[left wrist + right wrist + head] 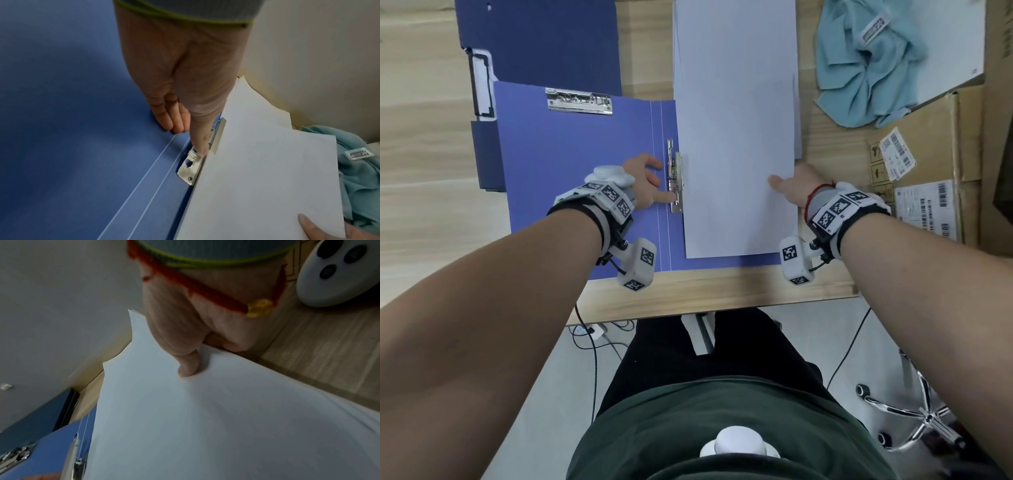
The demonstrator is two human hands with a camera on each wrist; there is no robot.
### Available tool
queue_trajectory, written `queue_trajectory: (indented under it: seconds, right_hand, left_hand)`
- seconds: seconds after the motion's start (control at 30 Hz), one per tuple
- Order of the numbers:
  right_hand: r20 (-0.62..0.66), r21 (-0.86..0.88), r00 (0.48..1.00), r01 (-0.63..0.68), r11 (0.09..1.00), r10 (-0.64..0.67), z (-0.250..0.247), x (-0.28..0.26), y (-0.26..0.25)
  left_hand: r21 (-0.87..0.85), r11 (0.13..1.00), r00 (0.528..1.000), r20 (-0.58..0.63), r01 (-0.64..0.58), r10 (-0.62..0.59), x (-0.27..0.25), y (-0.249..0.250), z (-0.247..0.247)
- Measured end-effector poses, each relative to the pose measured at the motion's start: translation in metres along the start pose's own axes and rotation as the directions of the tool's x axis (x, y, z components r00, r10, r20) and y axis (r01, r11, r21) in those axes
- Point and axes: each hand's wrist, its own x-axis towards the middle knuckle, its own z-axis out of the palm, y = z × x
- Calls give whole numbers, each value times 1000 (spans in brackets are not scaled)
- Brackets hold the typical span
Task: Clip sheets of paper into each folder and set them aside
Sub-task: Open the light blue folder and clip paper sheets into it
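Note:
An open blue folder [585, 164] lies flat on the wooden table. A metal spring clip [675, 178] runs along its spine, and a second clip [578, 101] sits at its top edge. A white sheet of paper [736, 154] covers the folder's right half, its left edge at the spine clip [192, 168]. My left hand [662, 181] presses its thumb [200, 142] on that clip while its fingers rest straight on the folder [82, 113]. My right hand [787, 186] pinches the sheet's right edge [205, 418], thumb [187, 365] on top and fingers hidden beneath.
Dark blue folders [537, 41] are stacked at the back left. More white paper [732, 34] lies beyond the held sheet. A teal cloth [869, 68] and a cardboard box [935, 164] sit on the right. The table's front edge [705, 301] is close to my body.

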Motion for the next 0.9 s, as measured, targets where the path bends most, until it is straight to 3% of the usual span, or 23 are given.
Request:
queue_trajectory:
  seconds: [0.23,0.5,0.77,0.9]
  right_hand:
    - [42,0,999,-31,1000,31,-1,3,0]
    - [89,231,995,-63,971,44,-3,3,15]
    - [32,24,999,-15,1000,15,1,-2,1]
    - [36,-15,998,-54,998,54,6,-1,-3]
  left_hand:
    - [95,995,998,63,21,-27,-2,9,3]
    - [134,991,998,63,13,-21,-5,11,5]
    - [178,984,998,61,7,-18,-6,11,4]
    - [200,980,998,62,2,-15,-6,10,3]
